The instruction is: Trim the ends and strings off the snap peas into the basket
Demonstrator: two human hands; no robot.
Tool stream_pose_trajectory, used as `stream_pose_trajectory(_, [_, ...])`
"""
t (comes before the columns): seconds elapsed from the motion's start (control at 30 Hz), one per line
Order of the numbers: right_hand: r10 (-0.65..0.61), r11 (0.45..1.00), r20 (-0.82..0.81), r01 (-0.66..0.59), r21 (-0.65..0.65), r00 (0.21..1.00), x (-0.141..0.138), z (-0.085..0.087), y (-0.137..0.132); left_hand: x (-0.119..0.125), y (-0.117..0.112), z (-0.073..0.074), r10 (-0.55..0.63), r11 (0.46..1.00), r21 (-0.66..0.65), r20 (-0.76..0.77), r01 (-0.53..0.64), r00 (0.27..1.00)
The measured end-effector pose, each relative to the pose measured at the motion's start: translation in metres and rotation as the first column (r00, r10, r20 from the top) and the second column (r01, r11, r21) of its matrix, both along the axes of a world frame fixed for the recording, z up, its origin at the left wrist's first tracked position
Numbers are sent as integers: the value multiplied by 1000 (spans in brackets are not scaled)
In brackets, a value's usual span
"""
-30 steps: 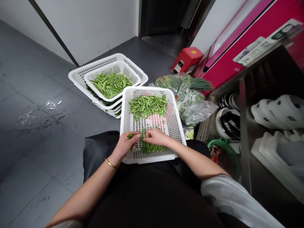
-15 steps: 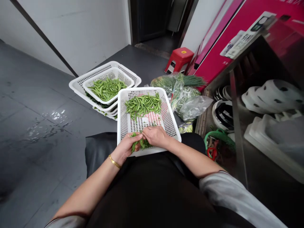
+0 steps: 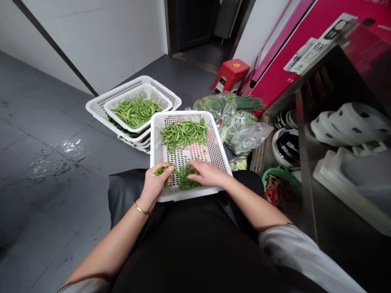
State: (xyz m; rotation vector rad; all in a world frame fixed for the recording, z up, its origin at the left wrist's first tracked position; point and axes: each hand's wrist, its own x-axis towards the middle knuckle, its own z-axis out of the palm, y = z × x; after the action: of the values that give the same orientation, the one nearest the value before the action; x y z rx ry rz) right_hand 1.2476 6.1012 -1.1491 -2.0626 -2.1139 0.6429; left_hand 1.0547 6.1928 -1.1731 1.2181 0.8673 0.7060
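On my lap rests a white perforated basket (image 3: 224,160). A heap of green pea pods (image 3: 185,134) lies at its far end, and a pile of fine green trimmings (image 3: 187,181) lies at the near end. My left hand (image 3: 156,181) is closed around a few pea pods at the basket's near left corner; their ends stick out beside the thumb. Over the right side of the trimmings is my right hand (image 3: 209,173), its thumb and fingers apart, with nothing visible between them. I cannot tell whether its fingertips touch the trimmings.
Left of the lap basket stand stacked white baskets (image 3: 96,106), the top one holding more pea pods (image 3: 137,113). Bagged greens (image 3: 244,122) lie beyond on the right, near a red stool (image 3: 231,75). A green basket (image 3: 279,173) and a metal shelf (image 3: 308,179) flank my right side.
My hands have moved apart. The left went slightly left and up with its pea pods; the right opened and shifted right, uncovering the trimmings.
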Motion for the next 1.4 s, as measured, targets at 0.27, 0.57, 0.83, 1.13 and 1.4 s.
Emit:
stream_pose_trajectory(0.27, [341, 934, 74, -346, 85, 937, -27, 4, 11, -16, 6, 35, -185, 804, 490, -330, 336, 926])
stream_pose_trajectory(0.57, [65, 906, -172, 15, 424, 983, -36, -12, 18, 0, -11, 19, -292, 954, -69, 3, 292, 956])
stream_pose_trajectory(0.83, [-110, 842, -299, 249, 478, 948, -53, -19, 59, 26, -14, 4, 106, 960, -281, 285, -23, 953])
stream_pose_trajectory(1.13, [208, 942, -165, -152, 298, 964, -33, -27, 37, -2, 34, 3, 335, 910, -337, 249, -243, 908])
stream_pose_trajectory(1.4, [-153, 960, -52, 136, -246, 987, 14, -73, 129, -11, 50, -4, 91, 866, -476, 451, 152, 888])
